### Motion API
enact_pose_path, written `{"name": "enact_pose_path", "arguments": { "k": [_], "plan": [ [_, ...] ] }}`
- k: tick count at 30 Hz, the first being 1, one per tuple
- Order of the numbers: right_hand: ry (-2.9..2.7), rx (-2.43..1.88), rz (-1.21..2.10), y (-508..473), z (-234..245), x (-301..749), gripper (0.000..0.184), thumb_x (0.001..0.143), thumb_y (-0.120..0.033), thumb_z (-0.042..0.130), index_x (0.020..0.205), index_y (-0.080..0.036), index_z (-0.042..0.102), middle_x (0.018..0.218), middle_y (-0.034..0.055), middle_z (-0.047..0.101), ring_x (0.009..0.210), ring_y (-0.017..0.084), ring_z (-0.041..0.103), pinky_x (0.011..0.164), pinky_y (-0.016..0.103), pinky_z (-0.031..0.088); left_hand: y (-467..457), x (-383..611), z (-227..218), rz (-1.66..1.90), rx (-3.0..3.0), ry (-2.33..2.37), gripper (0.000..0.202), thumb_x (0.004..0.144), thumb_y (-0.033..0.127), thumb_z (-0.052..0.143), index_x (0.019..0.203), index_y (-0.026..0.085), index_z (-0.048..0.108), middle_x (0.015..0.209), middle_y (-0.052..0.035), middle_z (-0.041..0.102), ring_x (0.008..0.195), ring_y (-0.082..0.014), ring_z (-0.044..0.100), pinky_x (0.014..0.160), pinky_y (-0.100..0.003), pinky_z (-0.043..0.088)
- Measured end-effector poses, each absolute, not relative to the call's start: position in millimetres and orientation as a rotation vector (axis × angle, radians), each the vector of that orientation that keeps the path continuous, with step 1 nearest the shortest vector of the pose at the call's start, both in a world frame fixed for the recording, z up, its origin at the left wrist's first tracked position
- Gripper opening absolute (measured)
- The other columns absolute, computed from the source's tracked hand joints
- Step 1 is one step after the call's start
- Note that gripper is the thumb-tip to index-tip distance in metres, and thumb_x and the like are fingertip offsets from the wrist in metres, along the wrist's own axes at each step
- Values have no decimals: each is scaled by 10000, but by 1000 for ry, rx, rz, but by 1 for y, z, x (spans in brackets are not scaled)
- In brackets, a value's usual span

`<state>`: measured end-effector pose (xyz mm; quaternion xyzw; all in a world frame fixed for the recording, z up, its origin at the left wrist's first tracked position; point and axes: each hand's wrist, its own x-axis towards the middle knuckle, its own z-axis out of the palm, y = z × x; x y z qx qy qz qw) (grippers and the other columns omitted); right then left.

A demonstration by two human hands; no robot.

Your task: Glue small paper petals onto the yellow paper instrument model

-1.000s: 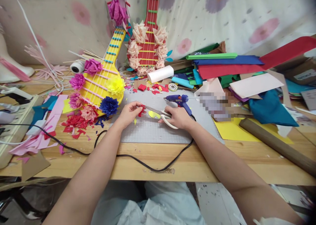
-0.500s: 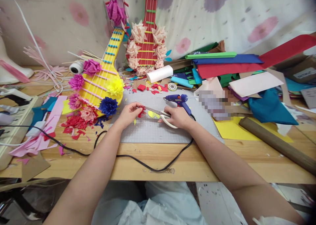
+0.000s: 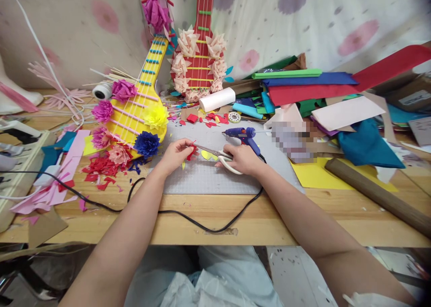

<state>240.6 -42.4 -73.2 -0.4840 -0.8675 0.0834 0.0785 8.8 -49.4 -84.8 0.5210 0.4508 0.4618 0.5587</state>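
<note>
My left hand point(image 3: 175, 154) pinches a small red paper piece point(image 3: 193, 151) over the grey cutting mat point(image 3: 208, 177). My right hand point(image 3: 240, 160) grips white-handled scissors point(image 3: 220, 156), and their blades point left and meet the red piece. A yellow paper scrap point(image 3: 206, 155) lies on the mat just under the blades. A blue glue gun point(image 3: 245, 136) rests right behind my right hand, its black cord point(image 3: 188, 219) looping along the table's front edge.
A yellow paper guitar point(image 3: 138, 114) with paper flowers lies at the left, and a red one point(image 3: 198, 69) leans on the wall. Red scraps point(image 3: 101, 170) litter the left. Stacked coloured paper sheets point(image 3: 313, 89) and a brown roll point(image 3: 377, 197) fill the right.
Both hands stay in place on the mat with the scissors at the red piece; only the view has shifted slightly.
</note>
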Motion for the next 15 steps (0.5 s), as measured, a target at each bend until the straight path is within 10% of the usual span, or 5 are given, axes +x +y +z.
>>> {"name": "enact_pose_path", "arguments": {
  "k": [15],
  "plan": [
    [-2597,-1455,224,-41,-75,240,504,745,-683,433,745,-188,531,634,37,598,570,146,493,524,253,203,-49,9,-88,1103,1281,1087,246,604,314,681,726,154,540,658,24,579,657,-142,634,576,-267,535]
  ]
}}
